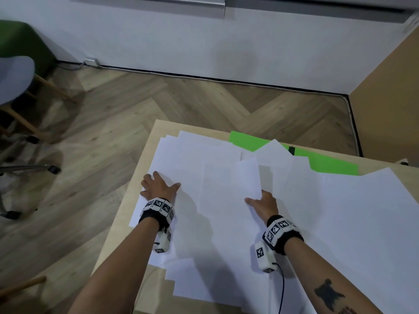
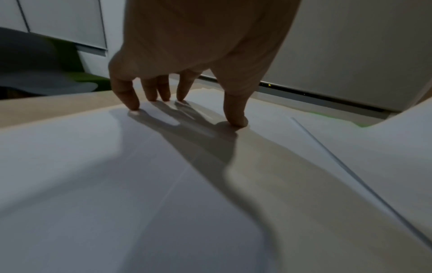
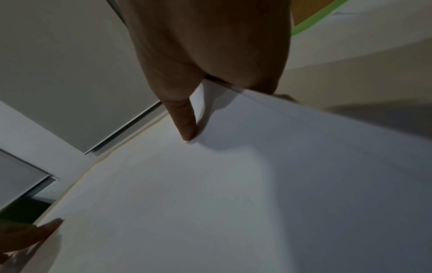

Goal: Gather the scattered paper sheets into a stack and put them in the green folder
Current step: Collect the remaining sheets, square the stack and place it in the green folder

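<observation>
Several white paper sheets [image 1: 226, 223] lie scattered and overlapping across the light wooden table [image 1: 122, 223]. The green folder [image 1: 335, 165] lies at the far right, half buried under sheets. My left hand [image 1: 158, 186] rests spread on a sheet near the table's left edge, its fingertips [image 2: 133, 106] pressing the paper. My right hand [image 1: 264, 202] lies flat mid-table. Its thumb [image 3: 185, 125] points left and touches the paper. Its fingers are hidden under a lifted sheet [image 1: 249, 177] that tilts up over them.
A small black clip [image 1: 292, 150] sits on the folder. Left of the table are the herringbone wood floor [image 1: 158, 98] and a grey chair [image 1: 13, 80] with a wheeled base. A wall closes the far side, a wooden panel [image 1: 385, 98] the right. A black cable [image 1: 282, 291] hangs from my right wrist.
</observation>
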